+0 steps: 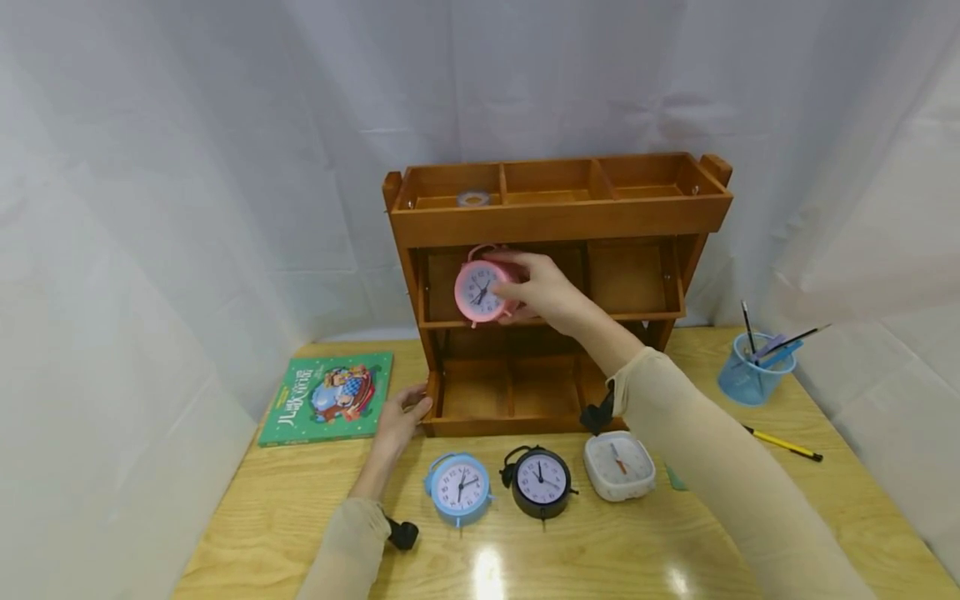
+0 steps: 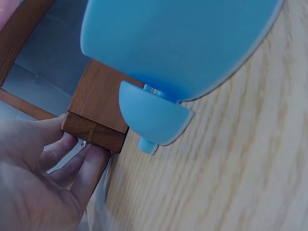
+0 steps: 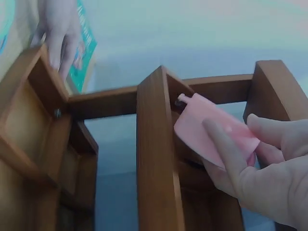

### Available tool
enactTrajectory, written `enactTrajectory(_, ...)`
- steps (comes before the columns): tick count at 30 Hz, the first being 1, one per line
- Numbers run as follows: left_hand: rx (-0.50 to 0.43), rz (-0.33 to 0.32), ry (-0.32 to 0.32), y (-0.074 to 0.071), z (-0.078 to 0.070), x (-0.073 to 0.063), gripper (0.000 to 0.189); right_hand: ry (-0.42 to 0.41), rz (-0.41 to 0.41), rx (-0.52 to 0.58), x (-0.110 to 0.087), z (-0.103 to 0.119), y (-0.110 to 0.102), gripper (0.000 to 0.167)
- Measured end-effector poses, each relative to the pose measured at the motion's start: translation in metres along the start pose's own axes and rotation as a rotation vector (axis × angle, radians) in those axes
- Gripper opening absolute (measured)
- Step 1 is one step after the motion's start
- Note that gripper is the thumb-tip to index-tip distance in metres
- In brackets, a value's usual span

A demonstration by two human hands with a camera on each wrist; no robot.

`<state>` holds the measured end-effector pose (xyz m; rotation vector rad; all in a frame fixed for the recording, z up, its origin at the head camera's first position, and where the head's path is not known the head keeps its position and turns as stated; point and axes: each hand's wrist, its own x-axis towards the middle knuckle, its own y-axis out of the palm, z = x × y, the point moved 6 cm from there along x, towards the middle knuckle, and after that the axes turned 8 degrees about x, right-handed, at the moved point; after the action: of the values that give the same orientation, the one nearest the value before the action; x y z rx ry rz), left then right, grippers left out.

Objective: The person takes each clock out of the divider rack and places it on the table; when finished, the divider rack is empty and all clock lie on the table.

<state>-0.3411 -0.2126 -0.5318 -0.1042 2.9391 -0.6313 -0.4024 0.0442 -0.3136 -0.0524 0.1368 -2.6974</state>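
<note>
My right hand grips a pink alarm clock by its body, at the left part of the middle tier of a brown wooden shelf. In the right wrist view the pink clock tilts over that tier's front board, its dial turned away. At the shelf's lower left corner, my left hand holds the wooden side; the left wrist view has thumb and fingers around the end of the wood. A blue twin-bell alarm clock stands on the table close to my left wrist.
Right of the blue clock stand a black alarm clock and a white square clock. A green book lies left of the shelf. A blue pen cup and a yellow pen are on the right. A tape roll sits in the top tier.
</note>
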Motion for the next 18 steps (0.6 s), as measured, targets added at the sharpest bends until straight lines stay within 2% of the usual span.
enactTrajectory(4, -0.013, 0.001, -0.001, 0.000, 0.000, -0.001, 0.044, 0.071, -0.008, 0.262, -0.005, -0.008, -0.003, 0.061)
enactTrajectory(6, -0.017, 0.004, -0.004, 0.000, 0.000, -0.001, 0.044, 0.093, -0.009, 0.352, -0.008, -0.011, -0.005, 0.062)
enactTrajectory(12, -0.026, 0.017, -0.004, 0.000, 0.000, 0.000, 0.045, 0.121, -0.018, 0.482, -0.015, -0.020, -0.010, 0.059)
enactTrajectory(18, -0.032, 0.021, -0.004, 0.001, 0.000, 0.001, 0.045, 0.115, -0.015, 0.585, -0.020, -0.026, -0.012, 0.059)
